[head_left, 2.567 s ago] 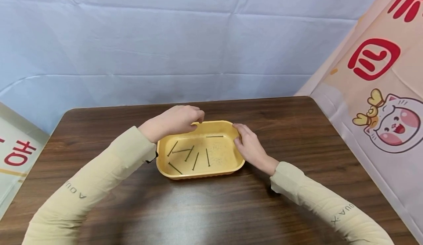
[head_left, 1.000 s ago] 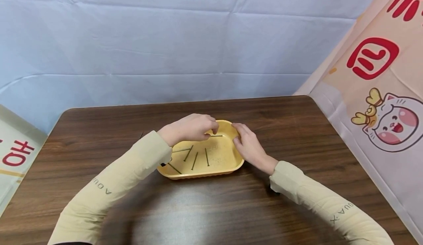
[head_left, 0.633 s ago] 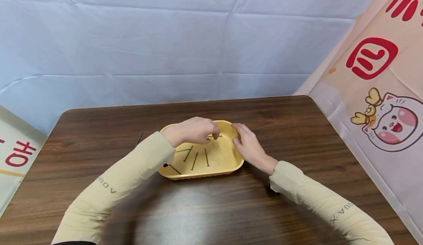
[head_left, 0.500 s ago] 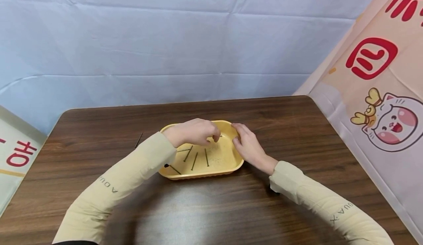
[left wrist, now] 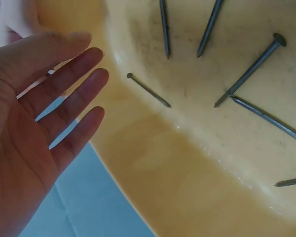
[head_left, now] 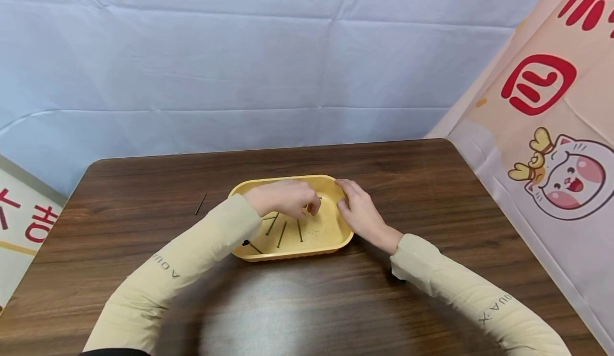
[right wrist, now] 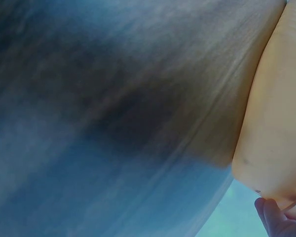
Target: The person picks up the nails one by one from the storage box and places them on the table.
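Note:
A yellow plastic tray point(head_left: 318, 227) sits on the table with several dark metal nails point(head_left: 282, 234) scattered over its floor. My left hand point(head_left: 288, 198) hangs over the tray's far side, fingers bent loosely downward. Seen from the left wrist, that hand point(left wrist: 34, 113) holds nothing; its fingertips are close to one nail point(left wrist: 149, 91) lying along the tray's wall. In the head view the hand and sleeve hide part of the nails. My right hand point(head_left: 363, 212) grips the tray's right end; from the right wrist its fingertips point(right wrist: 270, 210) pinch the rim.
One more nail point(head_left: 200, 204) lies on the brown wooden table point(head_left: 307, 302), left of the tray and beside the left sleeve. A pale cloth wall point(head_left: 230, 68) rises behind the table's far edge. Printed banners point(head_left: 542, 84) stand at both sides.
My left hand has moved right and lowered into the tray's far side. The nail on the table has come out from behind the left sleeve. My right hand stays on the tray.

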Available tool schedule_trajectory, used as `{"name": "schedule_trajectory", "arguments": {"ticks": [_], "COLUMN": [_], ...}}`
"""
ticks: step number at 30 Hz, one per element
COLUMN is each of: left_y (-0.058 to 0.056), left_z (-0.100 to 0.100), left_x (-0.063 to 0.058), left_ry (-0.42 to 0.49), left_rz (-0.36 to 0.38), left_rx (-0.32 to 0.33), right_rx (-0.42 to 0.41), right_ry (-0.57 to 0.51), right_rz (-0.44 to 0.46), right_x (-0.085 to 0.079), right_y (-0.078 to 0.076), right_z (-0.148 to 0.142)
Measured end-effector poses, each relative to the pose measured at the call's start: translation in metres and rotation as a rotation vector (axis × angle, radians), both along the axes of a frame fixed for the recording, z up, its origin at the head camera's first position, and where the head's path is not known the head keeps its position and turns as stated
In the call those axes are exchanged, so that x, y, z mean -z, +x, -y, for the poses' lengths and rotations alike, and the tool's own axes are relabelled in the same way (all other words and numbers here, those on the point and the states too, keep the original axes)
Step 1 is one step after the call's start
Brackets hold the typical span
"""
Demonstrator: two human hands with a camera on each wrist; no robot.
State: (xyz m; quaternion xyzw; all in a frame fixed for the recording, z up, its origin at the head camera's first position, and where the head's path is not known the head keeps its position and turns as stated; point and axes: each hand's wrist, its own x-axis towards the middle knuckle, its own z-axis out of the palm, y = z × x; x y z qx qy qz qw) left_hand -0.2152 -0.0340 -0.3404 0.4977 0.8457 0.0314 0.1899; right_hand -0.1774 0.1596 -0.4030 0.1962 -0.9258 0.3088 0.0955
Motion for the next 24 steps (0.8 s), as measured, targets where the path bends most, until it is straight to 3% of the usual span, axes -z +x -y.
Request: {"name": "schedule_trajectory", "arguments": {"ticks": [24], "left_y": [-0.007], "left_z": [-0.011], "left_x": [0.012], "left_ry": [-0.107], "left_rz": [0.064], "left_rx": [0.009], "right_rx": [0.011], "right_ry": [-0.027], "right_rz": [-0.022], "right_x": [-0.006], "right_y": [-0.004], "right_z": [-0.001]}}
